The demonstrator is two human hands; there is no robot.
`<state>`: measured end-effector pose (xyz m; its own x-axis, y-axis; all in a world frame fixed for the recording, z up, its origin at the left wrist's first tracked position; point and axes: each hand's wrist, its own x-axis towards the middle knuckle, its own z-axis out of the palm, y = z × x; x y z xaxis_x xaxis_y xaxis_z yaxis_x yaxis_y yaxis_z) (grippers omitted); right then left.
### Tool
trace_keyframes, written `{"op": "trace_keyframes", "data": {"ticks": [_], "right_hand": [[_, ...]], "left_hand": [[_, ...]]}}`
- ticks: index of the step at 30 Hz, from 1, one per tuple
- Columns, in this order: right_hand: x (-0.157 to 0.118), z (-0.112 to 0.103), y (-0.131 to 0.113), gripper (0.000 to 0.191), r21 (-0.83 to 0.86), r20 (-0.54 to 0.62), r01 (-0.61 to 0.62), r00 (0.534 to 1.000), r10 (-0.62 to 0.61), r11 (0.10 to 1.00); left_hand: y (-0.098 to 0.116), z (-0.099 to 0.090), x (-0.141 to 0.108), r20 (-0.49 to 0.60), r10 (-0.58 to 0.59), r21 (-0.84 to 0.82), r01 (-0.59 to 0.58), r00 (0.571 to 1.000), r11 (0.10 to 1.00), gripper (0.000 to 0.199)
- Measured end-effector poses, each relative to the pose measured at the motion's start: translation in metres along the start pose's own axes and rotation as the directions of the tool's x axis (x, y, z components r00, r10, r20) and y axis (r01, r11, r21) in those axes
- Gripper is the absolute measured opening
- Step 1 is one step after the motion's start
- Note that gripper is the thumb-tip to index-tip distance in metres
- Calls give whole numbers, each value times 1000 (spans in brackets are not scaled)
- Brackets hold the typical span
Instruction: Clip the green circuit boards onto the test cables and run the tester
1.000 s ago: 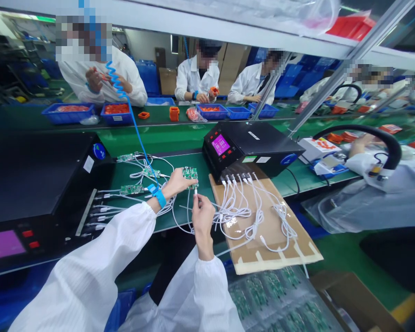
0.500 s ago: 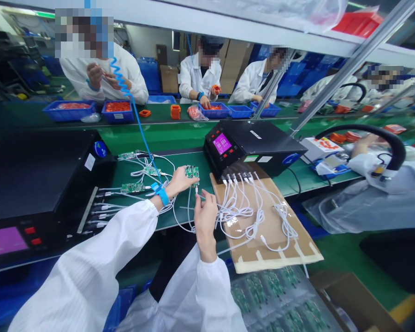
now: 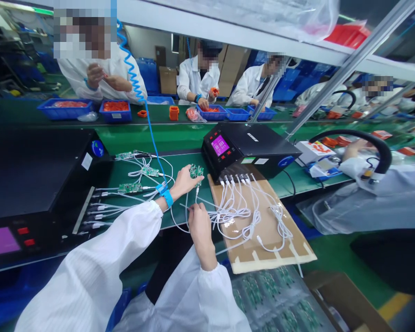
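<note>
My left hand, with a blue wrist strap at its wrist, pinches a small green circuit board above the bench. A white cable with a white plug hangs from the board's lower edge. Below it, my right hand has its fingers curled together on the white cable; the fingertips partly hide the grip. Left of my hands, several more green circuit boards lie on the bench with white cables attached.
Black testers with lit screens stand at left and right. Bundled white cables rest on a cardboard sheet. Bagged boards lie below it. A coiled blue cord hangs ahead. Co-workers sit behind blue bins.
My right hand has dropped slightly away from the plug at the board, its fingers more closed. My left hand and the board have shifted a little right. The view has moved slightly.
</note>
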<state>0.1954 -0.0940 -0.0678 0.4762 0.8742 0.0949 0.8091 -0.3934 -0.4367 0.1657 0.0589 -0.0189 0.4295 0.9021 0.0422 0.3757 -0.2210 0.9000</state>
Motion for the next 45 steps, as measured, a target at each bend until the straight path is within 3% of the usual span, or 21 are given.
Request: {"op": "trace_keyframes", "data": {"ticks": [3, 8, 11, 15, 22, 27, 36, 45], "right_hand": [[-1, -5, 6, 22, 95, -114, 35, 993, -24, 995], [5, -6, 17, 20, 238, -277, 30, 960, 38, 971], [8, -3, 20, 20, 263, -255, 63, 967, 6, 963], [8, 0, 17, 20, 158, -180, 83, 982, -54, 984], [9, 3, 1, 17, -26, -134, -6, 991, 3, 1000], [10, 8, 0, 18, 17, -199, -21, 980, 24, 1000], [2, 7, 17, 18, 245, -306, 5, 949, 73, 969], [6, 9, 2, 17, 134, -213, -60, 973, 88, 989]], "left_hand": [[-1, -1, 2, -4, -13, -31, 12, 1000, 999, 83], [3, 0, 2, -4, -6, -2, 6, 1000, 1000, 88], [5, 2, 2, -4, 8, -5, -8, 1000, 1000, 90], [7, 4, 0, -3, 17, -6, -17, 1000, 1000, 88], [7, 2, -3, 5, 65, -30, -65, 998, 997, 83], [7, 0, -5, -3, 74, -22, -74, 997, 997, 80], [5, 0, -3, -26, 54, -37, -55, 998, 998, 87], [5, 1, -5, -30, 66, -37, -67, 997, 997, 86]]}}
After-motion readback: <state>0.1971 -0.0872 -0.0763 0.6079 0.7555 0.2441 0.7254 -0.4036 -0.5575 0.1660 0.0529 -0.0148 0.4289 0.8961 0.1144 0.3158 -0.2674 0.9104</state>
